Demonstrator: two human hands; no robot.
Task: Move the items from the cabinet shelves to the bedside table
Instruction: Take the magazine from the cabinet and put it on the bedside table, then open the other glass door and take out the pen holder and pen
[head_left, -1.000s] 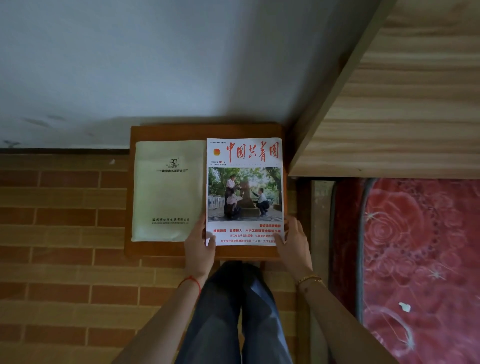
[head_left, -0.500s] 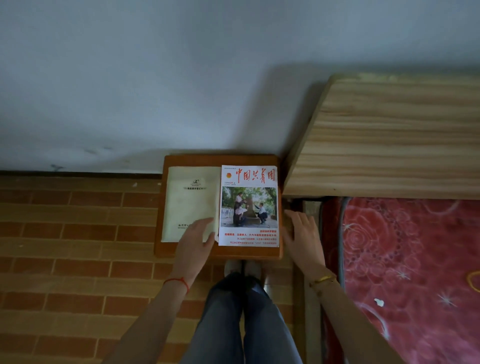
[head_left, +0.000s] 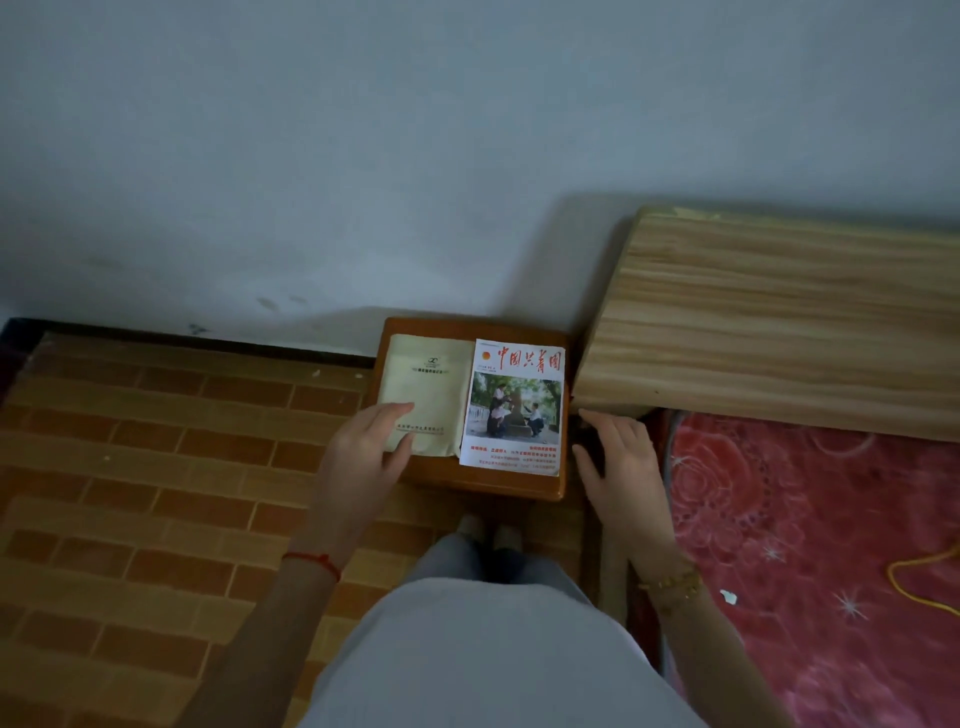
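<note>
A small brown wooden bedside table (head_left: 485, 480) stands against the wall. On it lie a pale cream booklet (head_left: 434, 384) on the left and a magazine (head_left: 514, 410) with red title characters and a photo on the right. My left hand (head_left: 363, 457) hovers over the booklet's lower left corner, fingers relaxed, holding nothing. To the right of the table, beside the magazine, is my right hand (head_left: 618, 467), fingers straight, also empty.
A light wooden headboard (head_left: 779, 322) stands right of the table, with a red patterned bed cover (head_left: 810, 545) below it. A yellow cord (head_left: 924, 577) lies on the cover. Brick-patterned flooring (head_left: 156, 467) spreads to the left. My legs and feet are below the table.
Both hands have let go of the magazine's lower corners and pulled apart to either side. The view has drawn back and up, so the table looks smaller.
</note>
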